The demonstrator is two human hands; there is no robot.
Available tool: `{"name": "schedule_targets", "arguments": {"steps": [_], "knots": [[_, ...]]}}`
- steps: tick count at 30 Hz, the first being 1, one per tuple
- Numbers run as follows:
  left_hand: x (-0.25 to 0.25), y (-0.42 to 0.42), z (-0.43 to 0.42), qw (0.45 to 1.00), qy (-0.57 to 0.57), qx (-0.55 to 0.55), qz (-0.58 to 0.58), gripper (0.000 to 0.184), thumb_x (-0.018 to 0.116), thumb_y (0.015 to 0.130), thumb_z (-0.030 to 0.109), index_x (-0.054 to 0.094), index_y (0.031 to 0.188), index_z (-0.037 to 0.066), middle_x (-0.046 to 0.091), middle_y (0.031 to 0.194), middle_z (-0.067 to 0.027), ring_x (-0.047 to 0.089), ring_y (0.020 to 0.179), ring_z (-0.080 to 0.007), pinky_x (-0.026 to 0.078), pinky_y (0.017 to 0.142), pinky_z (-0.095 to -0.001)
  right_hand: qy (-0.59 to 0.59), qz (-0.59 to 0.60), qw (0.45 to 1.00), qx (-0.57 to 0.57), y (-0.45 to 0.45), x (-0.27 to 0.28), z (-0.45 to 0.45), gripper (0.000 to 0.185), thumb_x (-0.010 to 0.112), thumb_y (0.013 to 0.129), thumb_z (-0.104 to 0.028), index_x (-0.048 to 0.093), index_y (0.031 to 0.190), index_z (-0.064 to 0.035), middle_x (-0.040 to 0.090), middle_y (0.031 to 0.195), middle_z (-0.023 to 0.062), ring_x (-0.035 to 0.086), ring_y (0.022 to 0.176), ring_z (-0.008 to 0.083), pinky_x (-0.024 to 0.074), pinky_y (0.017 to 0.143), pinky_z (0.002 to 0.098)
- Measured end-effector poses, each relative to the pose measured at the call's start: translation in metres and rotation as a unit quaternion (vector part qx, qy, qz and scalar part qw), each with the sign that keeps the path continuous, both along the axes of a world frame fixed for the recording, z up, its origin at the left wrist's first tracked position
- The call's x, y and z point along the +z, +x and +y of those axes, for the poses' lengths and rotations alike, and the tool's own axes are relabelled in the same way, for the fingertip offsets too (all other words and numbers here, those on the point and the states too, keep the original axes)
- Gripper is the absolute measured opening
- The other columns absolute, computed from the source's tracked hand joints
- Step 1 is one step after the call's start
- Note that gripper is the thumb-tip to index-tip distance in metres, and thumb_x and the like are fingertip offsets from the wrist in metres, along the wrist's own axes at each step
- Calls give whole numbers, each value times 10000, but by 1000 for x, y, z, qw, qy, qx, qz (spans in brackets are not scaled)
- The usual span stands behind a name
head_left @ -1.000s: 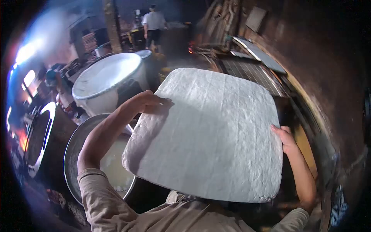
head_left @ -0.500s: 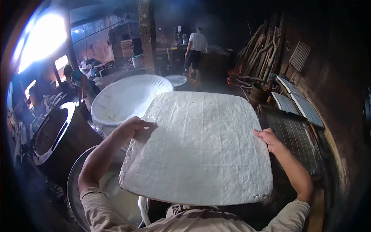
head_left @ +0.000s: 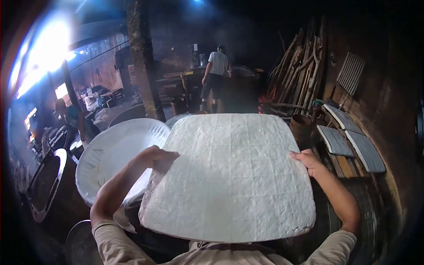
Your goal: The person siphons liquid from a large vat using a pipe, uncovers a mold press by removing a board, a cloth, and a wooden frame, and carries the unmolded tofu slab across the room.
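A big white slab of tofu [head_left: 234, 176], faintly marked with grid lines and with rounded corners, is held out in front of my chest. My left hand [head_left: 158, 155] grips its left edge, thumb lying on top and fingers hidden underneath. On the opposite edge, my right hand [head_left: 309, 162] holds it the same way. Behind my left forearm stands a wide basin lined with white cloth [head_left: 117, 148], partly covered by the slab.
Flat pale slabs [head_left: 364, 151] lie on boards along the right wall. A brown bucket [head_left: 301, 126] stands near leaning wooden poles [head_left: 304, 66]. A person in a white shirt [head_left: 217, 64] stands at the back; another person [head_left: 79, 119] bends at left. A post [head_left: 143, 57] rises behind the basin.
The view has turned and shifted forward, so the cloth-lined basin sits lower and further left. The wall-side slabs look closer. Both hands keep the same grip on the tofu.
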State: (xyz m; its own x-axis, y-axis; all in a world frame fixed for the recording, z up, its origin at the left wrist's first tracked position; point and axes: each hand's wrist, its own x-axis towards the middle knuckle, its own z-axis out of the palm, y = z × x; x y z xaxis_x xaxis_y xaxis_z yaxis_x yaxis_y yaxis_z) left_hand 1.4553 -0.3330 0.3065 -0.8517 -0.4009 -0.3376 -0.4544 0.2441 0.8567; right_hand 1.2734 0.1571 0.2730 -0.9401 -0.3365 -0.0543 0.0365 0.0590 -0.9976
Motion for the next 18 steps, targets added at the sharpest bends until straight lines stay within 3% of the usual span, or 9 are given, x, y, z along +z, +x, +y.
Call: {"name": "schedule_targets", "arguments": {"steps": [1,2,7,9,10,13,14,18], "knots": [[9,-30,-10,1000,-3,-11,2,326,775,771,323,702,803,8,652,718,-49,640,608,-154,529,570,-304,1,-5,1000,2,-27,10,-10,302,734,805,-229,637,833,55,671,815,124,662,669,211,543,622,350],[10,-46,-17,1000,-4,-21,-2,330,770,776,329,704,813,8,661,734,-55,649,624,-156,539,584,-309,6,-16,1000,-4,-35,17,-11,297,731,805,-218,638,853,60,669,818,120,660,682,207,539,634,352],[22,-282,-35,998,38,-56,6,343,770,772,346,708,817,13,663,738,-35,644,618,-139,525,570,-302,-16,-33,999,-6,-246,28,-12,302,720,810,-211,637,880,71,671,835,132,663,708,219,538,652,375],[22,-360,-25,997,-56,30,-52,361,778,758,370,711,817,20,660,729,-22,640,617,-127,515,564,-281,-8,-43,999,-23,-311,23,-3,309,718,810,-212,636,887,76,673,847,137,666,721,226,540,659,383],[26,-389,-20,999,-34,-10,-38,382,784,742,398,715,839,35,664,755,-13,640,637,-126,519,595,-270,0,-52,998,-38,-344,21,2,316,716,811,-213,635,893,82,675,858,142,669,734,234,541,665,390],[16,-491,-2,999,-9,4,-52,358,758,778,376,710,908,46,671,810,-16,648,674,-134,529,633,-267,11,-61,996,-64,-424,18,17,316,711,813,-211,634,898,84,675,875,150,673,760,242,544,673,404],[13,-515,-1,996,77,-45,-11,527,880,613,381,667,929,18,676,903,-81,664,761,-212,541,710,-359,28,-54,995,-76,-448,14,25,324,710,813,-213,630,899,88,671,889,161,670,762,252,545,683,402],[-3,-650,7,990,108,-92,-23,459,855,670,324,665,953,17,676,946,-89,660,766,-205,538,702,-334,32,-43,992,-118,-540,16,38,282,719,805,-202,639,863,62,672,849,150,667,721,250,546,668,385]]}}
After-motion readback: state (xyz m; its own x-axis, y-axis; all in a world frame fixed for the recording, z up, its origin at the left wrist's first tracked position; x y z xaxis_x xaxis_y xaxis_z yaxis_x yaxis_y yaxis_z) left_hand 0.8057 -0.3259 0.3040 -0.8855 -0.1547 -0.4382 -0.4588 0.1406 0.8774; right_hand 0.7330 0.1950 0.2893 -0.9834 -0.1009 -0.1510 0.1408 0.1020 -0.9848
